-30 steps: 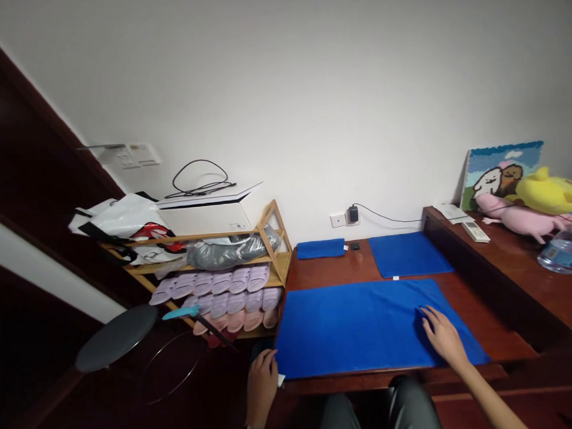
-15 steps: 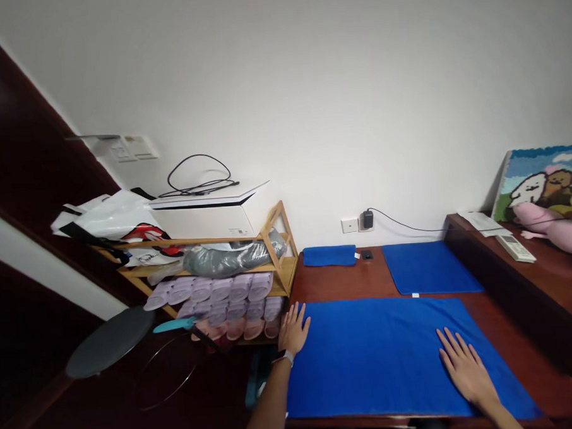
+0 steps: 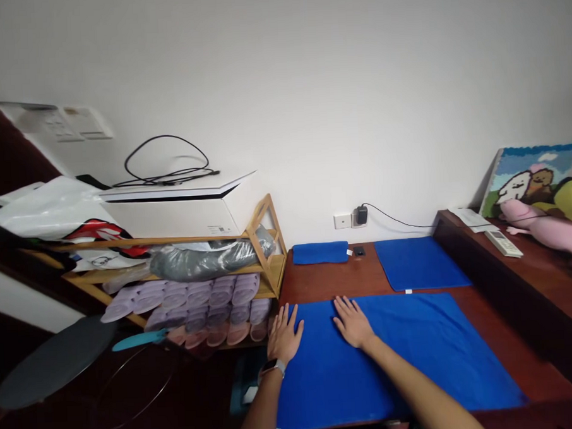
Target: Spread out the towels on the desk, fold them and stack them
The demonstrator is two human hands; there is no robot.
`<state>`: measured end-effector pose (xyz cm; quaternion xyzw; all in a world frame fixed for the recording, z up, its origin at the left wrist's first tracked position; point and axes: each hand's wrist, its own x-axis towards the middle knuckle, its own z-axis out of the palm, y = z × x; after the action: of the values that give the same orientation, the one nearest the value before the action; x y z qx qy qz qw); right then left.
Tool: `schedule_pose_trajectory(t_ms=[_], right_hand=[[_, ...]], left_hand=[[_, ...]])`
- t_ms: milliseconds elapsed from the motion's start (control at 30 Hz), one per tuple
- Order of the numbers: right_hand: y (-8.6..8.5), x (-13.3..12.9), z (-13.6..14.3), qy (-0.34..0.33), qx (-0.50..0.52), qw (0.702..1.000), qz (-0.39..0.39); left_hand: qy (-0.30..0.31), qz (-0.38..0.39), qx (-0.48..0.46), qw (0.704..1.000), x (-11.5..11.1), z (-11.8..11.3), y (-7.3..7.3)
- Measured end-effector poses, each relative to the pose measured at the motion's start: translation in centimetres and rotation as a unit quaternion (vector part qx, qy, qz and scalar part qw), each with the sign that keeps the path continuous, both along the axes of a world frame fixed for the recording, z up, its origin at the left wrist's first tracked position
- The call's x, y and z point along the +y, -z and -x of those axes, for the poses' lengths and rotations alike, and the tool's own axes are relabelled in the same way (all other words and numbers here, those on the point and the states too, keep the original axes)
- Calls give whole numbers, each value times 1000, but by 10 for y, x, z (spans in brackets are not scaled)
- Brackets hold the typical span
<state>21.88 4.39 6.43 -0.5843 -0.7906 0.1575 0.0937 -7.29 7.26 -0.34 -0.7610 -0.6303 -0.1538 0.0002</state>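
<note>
A large blue towel (image 3: 415,341) lies spread over the front of the reddish-brown table, with shallow wrinkles on its right half. My left hand (image 3: 284,336) rests flat at the towel's far left corner, fingers stretched out, a watch on the wrist. On the towel's far edge, left of its middle, my right hand (image 3: 352,322) lies palm down with fingers extended. Behind are a folded blue towel (image 3: 320,253) at the back left and a flat blue towel (image 3: 418,264) at the back right, both apart from my hands.
A wooden rack (image 3: 274,272) at the left holds lilac slippers (image 3: 220,292), a white box (image 3: 172,216) and a plastic bag (image 3: 53,209). A grey round stool (image 3: 60,360) stands lower left. On the raised right ledge are a remote control (image 3: 504,243) and a pink plush toy (image 3: 547,225).
My right hand has slid left across the towel from its right side to near my left hand. My left hand stays at the corner. The camera view has shifted slightly.
</note>
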Motion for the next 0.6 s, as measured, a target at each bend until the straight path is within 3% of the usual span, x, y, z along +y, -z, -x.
schedule_pose_trajectory(t_ms=[67,133,200,300,433,500,600], right_hand=[[8,8,5,-5,12,1000,12],[21,8,-21,13,9,1000,3],[34,2,-71,51,-8,999,-12],[50,-12,-171,141,-54,988,-20],[64,-33,-292,277,-111,955,5],[70,-41,-329,311,-121,943,8],[77,-47,-349,320,-119,940,-6]], left_hand=[[-1,-4,-3,1000,2,1,1],[-3,-7,-1,1000,3,2,2],[-1,-8,3,1000,5,3,2],[1,-9,9,1000,7,2,2],[0,-12,18,1000,9,3,2],[1,-14,26,1000,10,3,2],[-1,-14,42,999,11,3,1]])
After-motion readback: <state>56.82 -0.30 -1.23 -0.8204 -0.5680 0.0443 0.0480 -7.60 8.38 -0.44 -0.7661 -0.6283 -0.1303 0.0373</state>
